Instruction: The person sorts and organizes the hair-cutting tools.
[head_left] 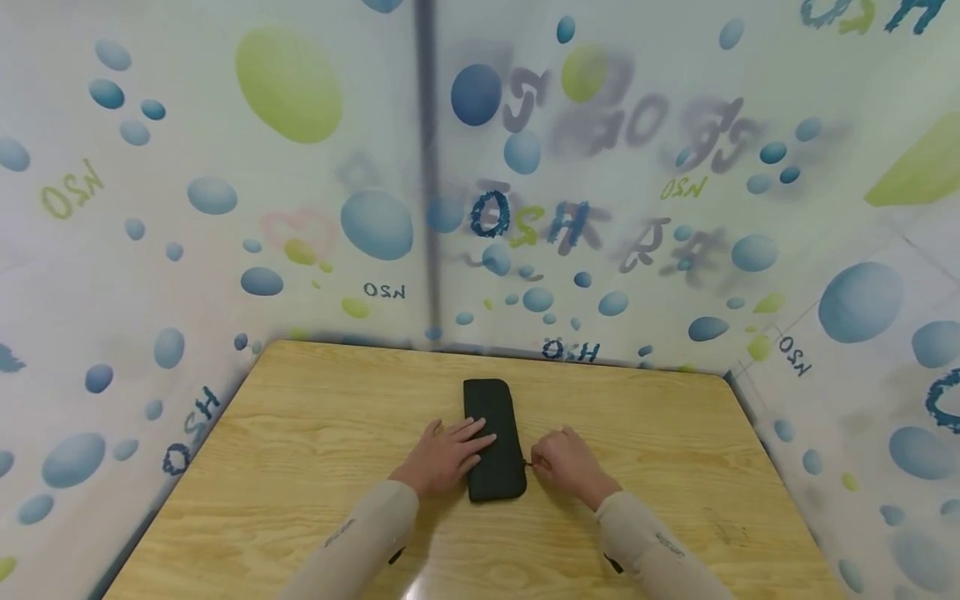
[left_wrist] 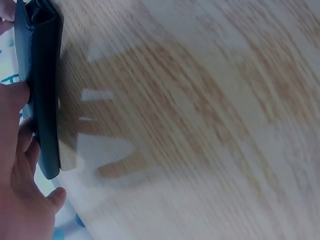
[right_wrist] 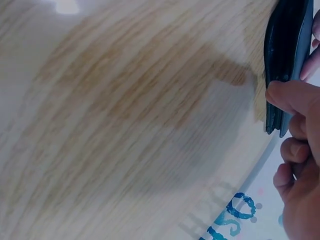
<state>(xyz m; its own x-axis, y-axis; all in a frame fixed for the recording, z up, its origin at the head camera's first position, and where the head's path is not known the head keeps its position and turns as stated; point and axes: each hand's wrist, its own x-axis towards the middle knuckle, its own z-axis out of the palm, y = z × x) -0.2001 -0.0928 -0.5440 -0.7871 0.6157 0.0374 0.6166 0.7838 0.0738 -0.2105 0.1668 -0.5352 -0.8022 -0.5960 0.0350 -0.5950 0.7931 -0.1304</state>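
Observation:
A long black zip wallet lies flat on the wooden table, its long side running away from me. My left hand rests on the wallet's left half with the fingers spread and straight. At the right edge my right hand pinches a small zipper pull, its fingers curled in. In the left wrist view the wallet appears edge-on, with the fingers lying over its top. The right wrist view shows the zipped edge of the wallet, with thumb and forefinger meeting beside it and hiding most of the pull.
The light wood-grain table extends around the wallet on every side. Behind it and along both sides hangs a white sheet printed with blue and green drops and lettering, close to the table's edges.

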